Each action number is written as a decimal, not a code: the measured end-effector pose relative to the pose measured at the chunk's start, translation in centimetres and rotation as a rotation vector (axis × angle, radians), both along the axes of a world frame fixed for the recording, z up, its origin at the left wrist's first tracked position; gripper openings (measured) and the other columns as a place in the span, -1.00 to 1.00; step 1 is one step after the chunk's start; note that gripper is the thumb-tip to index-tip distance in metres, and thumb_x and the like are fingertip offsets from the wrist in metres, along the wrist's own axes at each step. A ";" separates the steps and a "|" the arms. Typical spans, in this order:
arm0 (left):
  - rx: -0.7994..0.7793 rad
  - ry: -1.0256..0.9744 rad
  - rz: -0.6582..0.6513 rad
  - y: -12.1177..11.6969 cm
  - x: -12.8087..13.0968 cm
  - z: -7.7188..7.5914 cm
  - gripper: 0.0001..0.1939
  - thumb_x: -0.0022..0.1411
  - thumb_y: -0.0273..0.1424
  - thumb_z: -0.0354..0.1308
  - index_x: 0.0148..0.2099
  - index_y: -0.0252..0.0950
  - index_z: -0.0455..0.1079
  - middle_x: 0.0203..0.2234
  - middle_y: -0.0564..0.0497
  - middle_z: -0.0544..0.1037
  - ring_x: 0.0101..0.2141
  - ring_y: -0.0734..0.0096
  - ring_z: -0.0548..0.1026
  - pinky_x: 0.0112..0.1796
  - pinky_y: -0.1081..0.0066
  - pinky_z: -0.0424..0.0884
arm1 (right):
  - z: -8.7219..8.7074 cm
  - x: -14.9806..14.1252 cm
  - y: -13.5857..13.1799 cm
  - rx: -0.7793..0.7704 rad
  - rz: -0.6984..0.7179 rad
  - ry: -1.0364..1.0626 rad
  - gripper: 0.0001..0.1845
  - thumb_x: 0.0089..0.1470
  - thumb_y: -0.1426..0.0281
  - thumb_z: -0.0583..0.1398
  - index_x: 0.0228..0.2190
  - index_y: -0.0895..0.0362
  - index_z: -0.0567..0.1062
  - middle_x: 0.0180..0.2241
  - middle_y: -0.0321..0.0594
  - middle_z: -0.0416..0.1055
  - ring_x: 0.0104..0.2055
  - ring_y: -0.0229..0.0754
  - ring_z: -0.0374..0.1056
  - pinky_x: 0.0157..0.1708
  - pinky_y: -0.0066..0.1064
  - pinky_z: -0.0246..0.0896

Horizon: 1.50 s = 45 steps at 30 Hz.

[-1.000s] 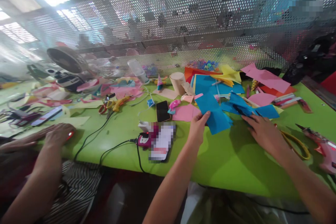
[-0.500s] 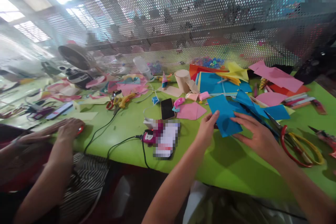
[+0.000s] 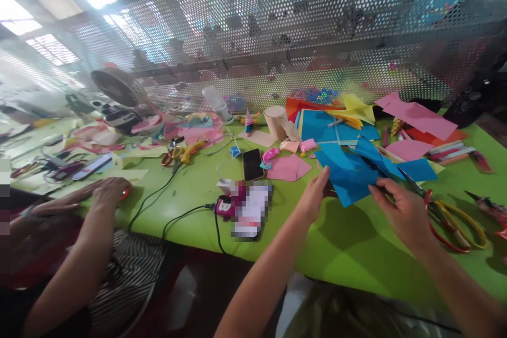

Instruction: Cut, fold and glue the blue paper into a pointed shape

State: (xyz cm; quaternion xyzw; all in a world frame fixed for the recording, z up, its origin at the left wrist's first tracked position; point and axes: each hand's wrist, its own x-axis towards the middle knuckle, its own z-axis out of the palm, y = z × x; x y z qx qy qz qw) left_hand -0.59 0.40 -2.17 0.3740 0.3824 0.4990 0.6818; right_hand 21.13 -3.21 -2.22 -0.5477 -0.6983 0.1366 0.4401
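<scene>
A blue sheet of paper (image 3: 348, 179) is held up above the green table, spread between my two hands. My left hand (image 3: 316, 194) pinches its left edge, thumb uppermost. On the other side, my right hand (image 3: 400, 208) grips the lower right corner between thumb and fingers. The sheet looks creased or partly folded open. Right behind it lie more blue paper pieces (image 3: 380, 158), partly hidden by the sheet. Scissors with red and yellow handles (image 3: 455, 222) rest on the table just right of my right hand.
Two phones (image 3: 253, 163) lie left of my hands, beside a purple charger (image 3: 226, 206) with black cables. A cardboard roll (image 3: 275, 120) stands behind. At left, another person's hand (image 3: 109, 190) rests near a small red object. Pliers (image 3: 489, 206) lie far right.
My right hand has moved right and closed on the paper's corner, its fingers earlier being spread. The blue sheet has opened out wider to the right. My left hand has barely moved.
</scene>
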 end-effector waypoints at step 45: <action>0.011 0.123 -0.007 0.1 -0.8 0.7 -0.59 -0.03 -0.09 0.52 -0.28 -0.32 0.61 -0.38 -0.08 0.63 -0.38 0.33 0.49 -0.27 0.33 0.36 | -0.7 2.5 2.3 -0.271 -0.027 0.791 -0.66 -0.09 0.14 0.51 -0.42 -0.02 0.51 -0.45 -0.38 0.39 -0.42 -0.20 0.28 -0.39 -0.31 0.29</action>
